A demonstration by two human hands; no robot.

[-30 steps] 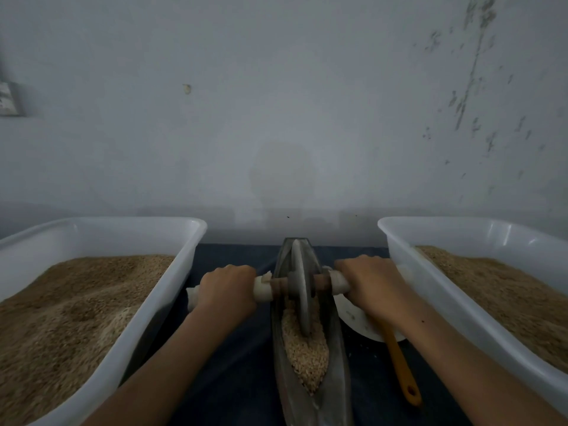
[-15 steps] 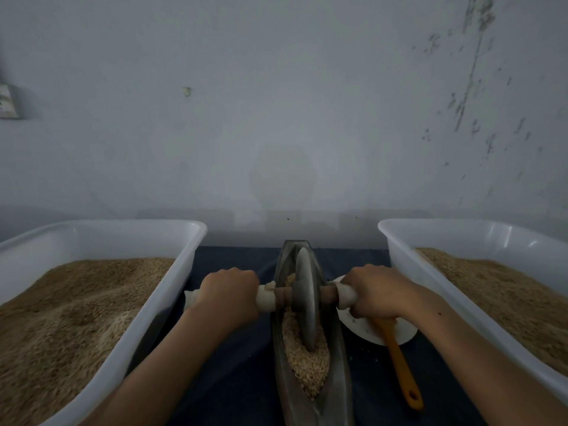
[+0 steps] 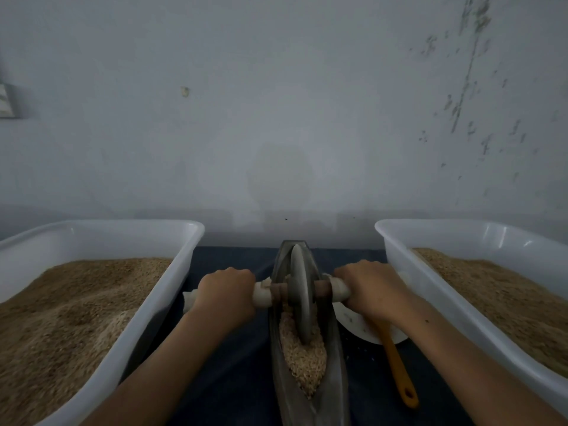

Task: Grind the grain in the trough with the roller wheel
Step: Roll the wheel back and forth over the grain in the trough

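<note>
Grain [image 3: 302, 361] lies heaped in the near half of a narrow, boat-shaped metal trough [image 3: 333, 358] that runs away from the person down the middle of a dark blue surface [image 3: 233, 370]. Upright in the trough stands the roller wheel [image 3: 300, 299], a grey disc with its lower edge sunk into the far end of the heap. Its axle sticks out over both trough walls, and each end is wrapped in pale padding. The left hand [image 3: 226, 292] is curled round the left handle, the right hand [image 3: 370, 290] round the right one. Just right of the trough, under the right wrist, sits a white dish [image 3: 356, 324] with an orange-handled utensil [image 3: 399, 373] lying across it toward the person. White plastic tubs flank the trough: the left tub [image 3: 172, 290] and the right tub [image 3: 408, 281] both hold tan grain well below their rims. Strips of bare surface separate each tub wall from the trough. A pale, scuffed wall [image 3: 276, 118] rises just behind the trough's far tip.
</note>
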